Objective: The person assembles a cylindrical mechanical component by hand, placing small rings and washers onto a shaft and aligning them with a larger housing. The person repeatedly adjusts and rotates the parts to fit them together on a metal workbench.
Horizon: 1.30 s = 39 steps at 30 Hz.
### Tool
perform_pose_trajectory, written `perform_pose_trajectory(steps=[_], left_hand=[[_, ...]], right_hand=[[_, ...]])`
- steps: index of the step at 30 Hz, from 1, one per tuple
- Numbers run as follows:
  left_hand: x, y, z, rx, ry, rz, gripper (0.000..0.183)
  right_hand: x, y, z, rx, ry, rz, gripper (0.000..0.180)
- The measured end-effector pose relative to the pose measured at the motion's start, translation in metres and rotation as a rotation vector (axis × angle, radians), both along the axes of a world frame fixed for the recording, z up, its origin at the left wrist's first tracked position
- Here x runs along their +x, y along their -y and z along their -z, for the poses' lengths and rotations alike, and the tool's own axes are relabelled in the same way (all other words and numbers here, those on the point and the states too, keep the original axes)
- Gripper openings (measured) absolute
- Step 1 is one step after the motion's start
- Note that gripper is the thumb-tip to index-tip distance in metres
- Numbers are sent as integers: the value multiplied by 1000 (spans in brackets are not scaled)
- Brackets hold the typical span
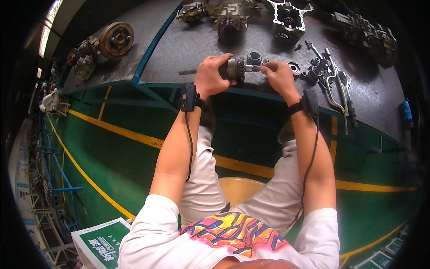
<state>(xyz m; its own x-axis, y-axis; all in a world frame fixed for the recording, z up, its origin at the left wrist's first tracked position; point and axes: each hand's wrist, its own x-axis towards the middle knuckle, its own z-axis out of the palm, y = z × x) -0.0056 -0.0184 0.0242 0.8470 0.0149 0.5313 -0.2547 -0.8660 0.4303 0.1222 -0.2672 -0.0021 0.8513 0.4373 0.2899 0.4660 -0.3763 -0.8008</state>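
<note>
My left hand (212, 75) is wrapped around a gear assembly (237, 68) on a splined transmission shaft (252, 68). The shaft lies sideways above the near edge of the steel-topped workbench (174, 43). Fingertips of my right hand (279, 75) pinch the shaft's thin right end. A thin metal rod (188, 72) sticks out to the left beyond my left hand; whether it is part of the shaft is hidden. Just behind the shaft stands a metal ring (254, 58), with a small gear-like part (265, 62) beside it. A bearing-like ring (294, 68) rests right of my right hand.
Shift rods (332, 80) and small parts lie to the right, some overhanging the bench edge. At the back stand an open gearbox housing (289, 22) and another gearbox assembly (231, 20). A larger transmission (366, 37) sits back right, a rusty brake drum (117, 40) left, a blue bottle (406, 114) far right.
</note>
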Motion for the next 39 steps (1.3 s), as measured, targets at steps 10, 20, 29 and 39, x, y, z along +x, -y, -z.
perform_pose_trajectory(steps=[10, 20, 29, 39], left_hand=[[2, -6, 6, 5, -55, 35, 92], [-25, -41, 3, 126, -246, -256, 61], [-4, -29, 17, 131, 36, -137, 41], [-7, -32, 17, 39, -20, -122, 46]], right_hand=[[6, -5, 6, -57, 36, 20, 28], [7, -3, 4, -25, 5, 0, 28], [4, 3, 4, -12, -4, -5, 27], [10, 5, 1, -63, 40, -14, 26]])
